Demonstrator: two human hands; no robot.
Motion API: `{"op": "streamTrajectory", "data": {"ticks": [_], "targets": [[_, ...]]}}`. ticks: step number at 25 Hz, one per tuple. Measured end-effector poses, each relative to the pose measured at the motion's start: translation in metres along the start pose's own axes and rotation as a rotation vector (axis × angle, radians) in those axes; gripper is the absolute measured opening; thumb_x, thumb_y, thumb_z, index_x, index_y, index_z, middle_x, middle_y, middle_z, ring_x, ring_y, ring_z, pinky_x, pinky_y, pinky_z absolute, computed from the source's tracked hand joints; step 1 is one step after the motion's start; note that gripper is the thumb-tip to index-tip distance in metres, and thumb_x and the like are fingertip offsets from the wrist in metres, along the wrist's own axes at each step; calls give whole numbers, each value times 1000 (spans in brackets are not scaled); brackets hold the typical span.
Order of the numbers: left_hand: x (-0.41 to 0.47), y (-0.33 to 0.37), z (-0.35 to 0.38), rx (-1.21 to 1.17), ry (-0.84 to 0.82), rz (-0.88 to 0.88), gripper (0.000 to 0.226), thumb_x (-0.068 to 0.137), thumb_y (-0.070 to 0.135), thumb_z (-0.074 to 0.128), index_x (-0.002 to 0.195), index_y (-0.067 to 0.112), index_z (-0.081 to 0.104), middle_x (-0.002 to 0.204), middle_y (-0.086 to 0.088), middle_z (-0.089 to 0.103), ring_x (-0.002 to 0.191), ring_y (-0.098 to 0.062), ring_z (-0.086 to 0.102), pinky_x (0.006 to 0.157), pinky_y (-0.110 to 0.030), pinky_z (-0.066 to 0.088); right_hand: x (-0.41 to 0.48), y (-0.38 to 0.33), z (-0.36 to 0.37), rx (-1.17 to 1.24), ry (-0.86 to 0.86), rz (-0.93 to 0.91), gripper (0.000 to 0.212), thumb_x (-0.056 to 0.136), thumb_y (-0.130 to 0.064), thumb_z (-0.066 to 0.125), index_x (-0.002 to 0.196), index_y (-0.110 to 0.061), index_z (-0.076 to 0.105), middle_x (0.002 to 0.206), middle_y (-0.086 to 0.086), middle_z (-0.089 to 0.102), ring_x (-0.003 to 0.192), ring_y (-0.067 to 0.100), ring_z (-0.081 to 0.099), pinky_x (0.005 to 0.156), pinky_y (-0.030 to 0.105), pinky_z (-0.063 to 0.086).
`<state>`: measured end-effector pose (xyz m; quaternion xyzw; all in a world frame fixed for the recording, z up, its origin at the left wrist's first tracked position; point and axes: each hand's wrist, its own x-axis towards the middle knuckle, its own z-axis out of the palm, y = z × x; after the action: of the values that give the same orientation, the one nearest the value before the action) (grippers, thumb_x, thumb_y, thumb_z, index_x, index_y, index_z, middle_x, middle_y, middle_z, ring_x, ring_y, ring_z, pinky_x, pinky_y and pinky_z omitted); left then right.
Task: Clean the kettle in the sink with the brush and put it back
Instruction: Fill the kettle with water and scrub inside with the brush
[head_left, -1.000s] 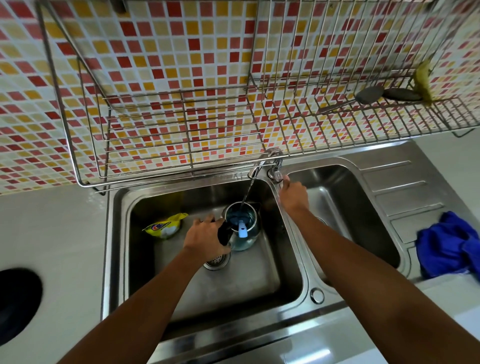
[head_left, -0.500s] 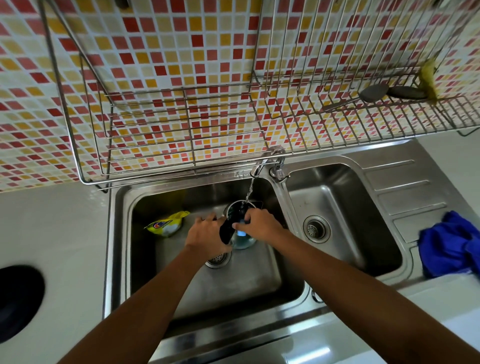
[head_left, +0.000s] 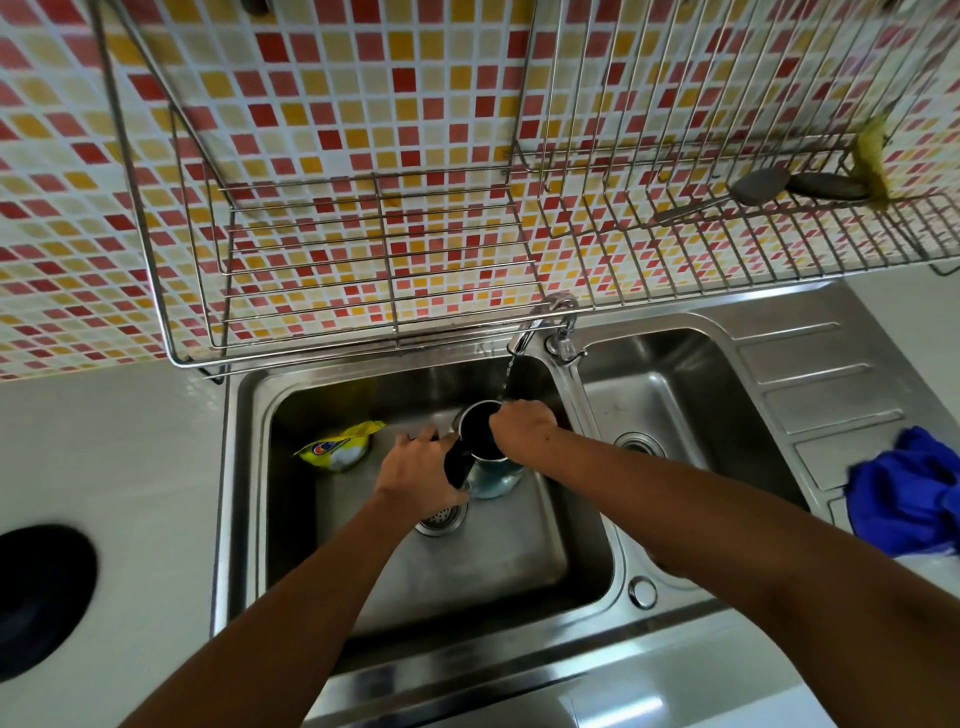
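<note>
A steel kettle (head_left: 493, 474) with a black handle stands upright in the left sink basin (head_left: 291, 519), its dark mouth open upward. My left hand (head_left: 415, 467) is wrapped around the black handle on the kettle's left side. My right hand (head_left: 522, 428) is a closed fist on the kettle's right rim, and it hides the brush it holds inside. A thin stream of water falls from the tap (head_left: 540, 318) onto the rim by my right hand.
A yellow packet (head_left: 337, 447) lies at the basin's back left, and the drain strainer (head_left: 441, 517) sits just in front of the kettle. The right basin (head_left: 675, 395), a blue cloth (head_left: 904, 488) on the drainboard and a wire rack (head_left: 363, 291) overhead surround the sink.
My right hand left the tap, moved left and closed on the blue brush standing in the kettle. It now sits at the rim. My left hand has kept hold of the handle.
</note>
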<state>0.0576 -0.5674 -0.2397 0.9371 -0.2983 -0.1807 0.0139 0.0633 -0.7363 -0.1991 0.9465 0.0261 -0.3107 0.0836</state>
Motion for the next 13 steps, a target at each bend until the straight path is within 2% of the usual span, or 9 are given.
{"op": "streamTrajectory", "data": {"ticks": [3, 5, 6, 7, 10, 12, 13], "targets": [[-3, 2, -4, -8, 24, 7, 78, 75, 60, 65, 142, 24, 45, 130, -4, 59, 123, -22, 50, 102, -40, 38, 3, 3, -10, 106, -149, 4, 32, 93, -14, 53, 123, -5, 61, 116, 13, 65, 103, 31, 64, 84, 38, 50], [-4, 2, -4, -13, 28, 13, 76, 76, 59, 64, 141, 24, 46, 129, -4, 59, 124, -22, 49, 101, -41, 38, 7, 3, -15, 210, -282, -40, 30, 94, -13, 51, 120, -1, 60, 97, 15, 64, 81, 28, 61, 70, 34, 49], [-3, 2, -4, -17, 25, 15, 77, 76, 60, 64, 141, 24, 46, 129, -3, 59, 124, -22, 49, 101, -41, 38, 8, 2, -16, 250, -301, -71, 29, 95, -12, 49, 118, 1, 60, 96, 16, 63, 78, 29, 60, 64, 31, 47], [-2, 2, -3, -10, 21, 21, 77, 75, 62, 62, 140, 26, 46, 129, -2, 60, 124, -23, 49, 100, -42, 38, 9, 0, -15, 271, -284, -97, 30, 95, -12, 48, 118, 2, 61, 100, 18, 64, 84, 31, 61, 65, 31, 47], [0, 0, 0, 4, -5, 32, 78, 71, 65, 58, 139, 29, 47, 129, 0, 61, 123, -23, 49, 97, -43, 39, 9, -4, -9, 192, -153, -91, 32, 92, -17, 57, 121, -5, 63, 122, 15, 63, 109, 33, 62, 86, 35, 49], [1, 0, 1, 0, -7, 28, 79, 69, 66, 57, 138, 30, 47, 129, 1, 61, 123, -22, 49, 97, -43, 39, 6, -3, -3, 126, -20, -70, 33, 90, -18, 59, 122, -7, 63, 126, 15, 62, 113, 33, 61, 91, 39, 50], [0, 0, 0, -2, -3, 24, 79, 69, 67, 56, 138, 30, 47, 129, 1, 61, 123, -22, 49, 97, -43, 39, 4, -2, -3, 97, -7, -64, 34, 91, -16, 59, 123, -6, 62, 127, 15, 61, 114, 34, 61, 91, 39, 50]]}}
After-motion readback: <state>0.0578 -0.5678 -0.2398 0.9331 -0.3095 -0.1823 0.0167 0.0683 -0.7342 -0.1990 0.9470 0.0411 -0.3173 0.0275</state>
